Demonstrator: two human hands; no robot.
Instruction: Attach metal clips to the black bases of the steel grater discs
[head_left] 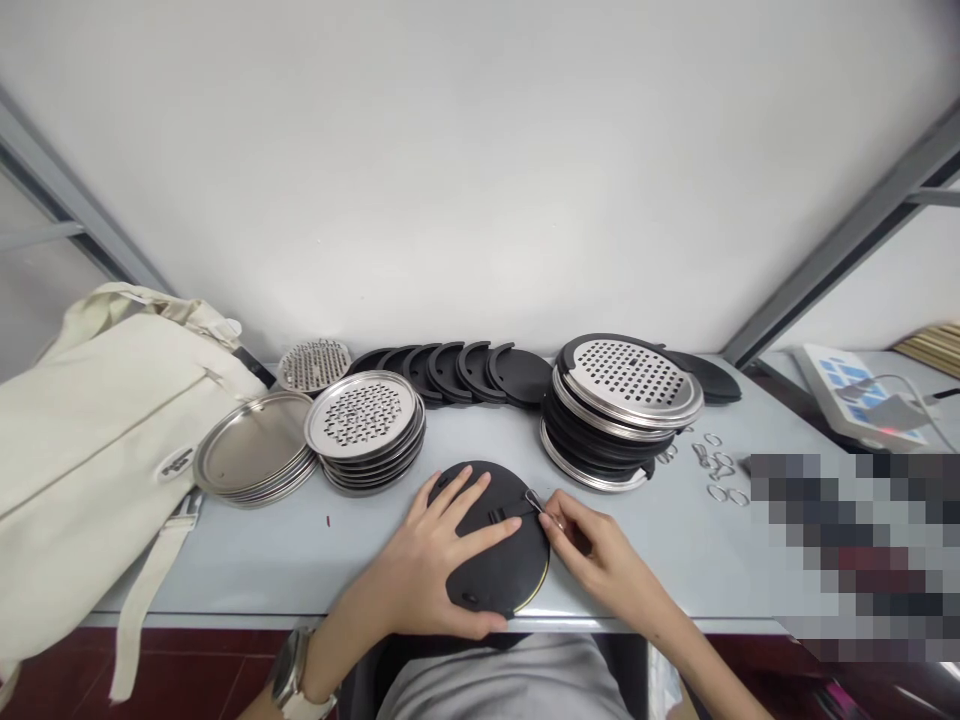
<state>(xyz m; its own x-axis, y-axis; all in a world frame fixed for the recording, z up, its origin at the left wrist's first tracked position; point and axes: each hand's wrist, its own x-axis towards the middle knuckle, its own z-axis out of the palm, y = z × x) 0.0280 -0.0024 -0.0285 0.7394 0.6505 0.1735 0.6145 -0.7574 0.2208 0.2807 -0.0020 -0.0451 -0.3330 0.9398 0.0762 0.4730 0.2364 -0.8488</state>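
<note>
The black round disc (495, 560) lies flat at the table's near edge, with a small metal wire ring (534, 500) at its upper right rim.

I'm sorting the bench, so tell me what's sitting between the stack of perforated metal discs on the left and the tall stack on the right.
In the head view, only bare table lies between the perforated stack and the tall stack.

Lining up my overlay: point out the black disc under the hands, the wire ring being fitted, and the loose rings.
black disc (502, 580), head view, bare lower face
wire ring (534, 500), head view, loop
loose rings (720, 465), head view, pile middle
</note>
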